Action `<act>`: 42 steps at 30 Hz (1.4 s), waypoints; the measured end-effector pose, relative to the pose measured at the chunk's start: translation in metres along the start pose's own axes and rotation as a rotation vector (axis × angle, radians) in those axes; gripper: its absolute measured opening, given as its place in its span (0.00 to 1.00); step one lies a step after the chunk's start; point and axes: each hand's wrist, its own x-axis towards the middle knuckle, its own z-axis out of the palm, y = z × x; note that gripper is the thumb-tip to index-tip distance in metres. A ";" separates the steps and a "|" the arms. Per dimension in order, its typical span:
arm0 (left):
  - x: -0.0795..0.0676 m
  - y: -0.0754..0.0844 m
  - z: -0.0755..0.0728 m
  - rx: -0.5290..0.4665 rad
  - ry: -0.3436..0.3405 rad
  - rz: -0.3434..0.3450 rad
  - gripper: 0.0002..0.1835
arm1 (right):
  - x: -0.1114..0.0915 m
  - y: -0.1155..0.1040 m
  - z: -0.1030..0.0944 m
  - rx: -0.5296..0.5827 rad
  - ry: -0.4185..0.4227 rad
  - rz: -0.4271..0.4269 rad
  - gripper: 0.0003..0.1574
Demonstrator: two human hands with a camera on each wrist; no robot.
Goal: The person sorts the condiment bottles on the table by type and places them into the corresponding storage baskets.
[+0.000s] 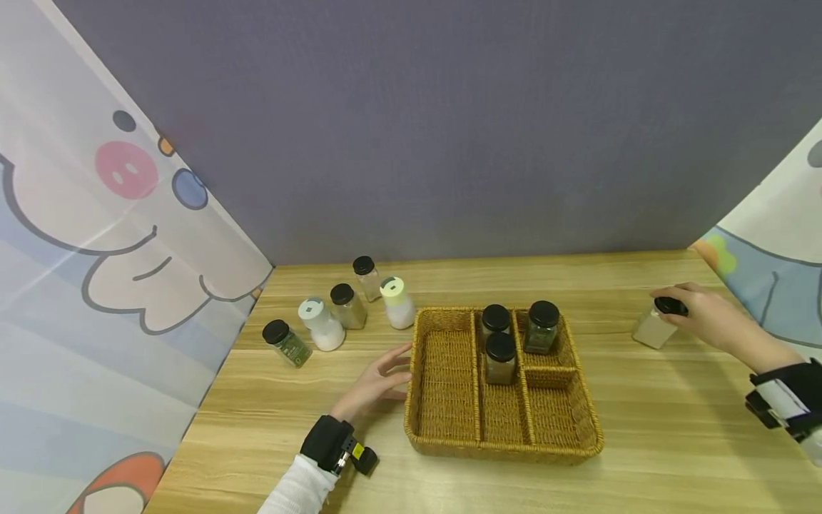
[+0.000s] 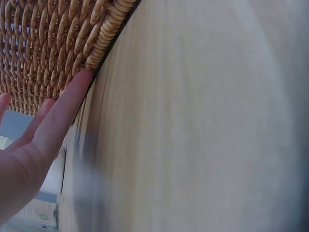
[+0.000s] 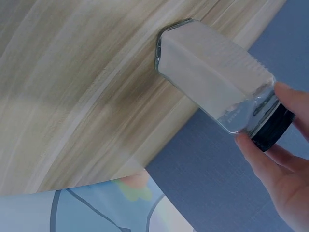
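Observation:
A wicker basket (image 1: 443,385) with several compartments stands on the table, its woven side filling the upper left of the left wrist view. My left hand (image 1: 379,385) touches its left wall with straight fingers (image 2: 63,108). Far to the right, my right hand (image 1: 713,321) pinches the black lid of a glass spice jar (image 3: 212,72) filled with white powder. Inside the basket, two black-lidded jars (image 1: 500,364) share the middle compartment. Another black-lidded jar (image 1: 541,328) occupies the upper right compartment.
Left of the basket stand a green-labelled jar (image 1: 289,344), two white shakers (image 1: 322,327) and two black-lidded jars (image 1: 349,307). A grey wall (image 1: 475,143) rises behind the wooden table (image 1: 514,489), and cartoon-printed curtains (image 1: 77,300) hang at both sides.

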 end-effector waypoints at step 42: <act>-0.001 0.001 0.001 0.012 -0.003 0.001 0.38 | 0.005 -0.015 -0.009 -0.014 0.116 -0.234 0.29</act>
